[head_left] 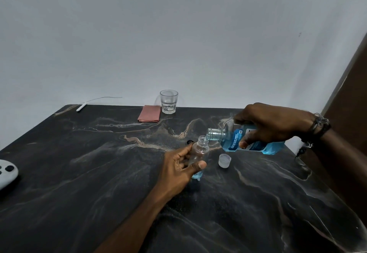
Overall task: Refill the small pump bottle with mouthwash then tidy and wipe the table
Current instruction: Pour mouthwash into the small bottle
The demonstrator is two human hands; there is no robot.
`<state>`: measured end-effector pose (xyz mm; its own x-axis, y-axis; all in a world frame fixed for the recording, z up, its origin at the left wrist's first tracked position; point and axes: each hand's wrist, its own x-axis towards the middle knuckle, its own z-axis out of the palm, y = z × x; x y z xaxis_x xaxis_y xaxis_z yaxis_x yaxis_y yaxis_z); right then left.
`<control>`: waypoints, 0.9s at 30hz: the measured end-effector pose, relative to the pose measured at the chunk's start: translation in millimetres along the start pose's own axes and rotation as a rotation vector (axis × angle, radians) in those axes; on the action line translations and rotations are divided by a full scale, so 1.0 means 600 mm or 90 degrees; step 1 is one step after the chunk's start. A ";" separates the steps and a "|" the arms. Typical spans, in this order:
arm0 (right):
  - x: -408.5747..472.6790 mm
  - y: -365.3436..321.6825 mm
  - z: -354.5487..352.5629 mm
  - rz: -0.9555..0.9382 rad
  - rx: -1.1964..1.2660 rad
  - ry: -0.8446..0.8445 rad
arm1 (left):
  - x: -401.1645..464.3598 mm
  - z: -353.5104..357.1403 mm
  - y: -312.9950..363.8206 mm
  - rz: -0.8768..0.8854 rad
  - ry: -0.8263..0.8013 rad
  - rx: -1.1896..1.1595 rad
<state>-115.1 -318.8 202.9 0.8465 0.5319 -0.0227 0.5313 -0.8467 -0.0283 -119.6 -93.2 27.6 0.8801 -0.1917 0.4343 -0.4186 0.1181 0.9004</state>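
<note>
A plain pale grey wall backs a dark bench [99, 173] whose slab is black stone-look, veined with tan and white swirls and faintly glossy. Just right of the bench's centre, the left hand [178, 165] holds the small pump bottle [199, 153], a clear round plastic cylinder with a threaded open neck, tilted slightly and with a little blue liquid at its base. The fingers [184, 151] curl round its far side and the thumb presses the near side, so the bottle is pinched between them. At about 2 o'clock from it, the right hand [272, 125] grips the mouthwash bottle [252, 143], a flat-sided clear plastic flask with a blue label and blue liquid, tipped almost horizontal. Its ribbed, uncapped neck sits just above and beside the small bottle's mouth, with a thin stream passing between them. The right fingers wrap over the top of the flask, thumb on the label. A dark beaded bracelet [317, 127] rings that wrist. A translucent white cap [224, 160] lies open side up on the bench, just right of the small bottle. At 12 o'clock near the wall stand a faceted glass tumbler [168, 101] and, touching its left, a folded pink cloth [149, 113]. A white cable [83, 106] lies at 11 o'clock, and a rounded grey controller [7, 173] at 9 o'clock.
</note>
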 end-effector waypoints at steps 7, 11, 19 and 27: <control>-0.002 -0.003 -0.002 0.009 0.002 -0.008 | -0.001 0.000 -0.003 -0.018 0.004 0.002; -0.002 -0.004 -0.002 0.018 0.001 -0.009 | -0.001 0.000 -0.004 -0.020 0.005 -0.003; -0.002 -0.007 -0.005 0.025 -0.001 -0.013 | 0.000 -0.002 -0.007 -0.027 0.006 -0.015; -0.001 -0.010 -0.007 0.029 -0.010 -0.018 | 0.000 -0.003 -0.012 -0.030 0.003 -0.017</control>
<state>-118.6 -314.0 207.5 0.8684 0.4932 -0.0515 0.4933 -0.8698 -0.0109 -116.3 -92.3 21.3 0.8998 -0.1938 0.3909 -0.3703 0.1347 0.9191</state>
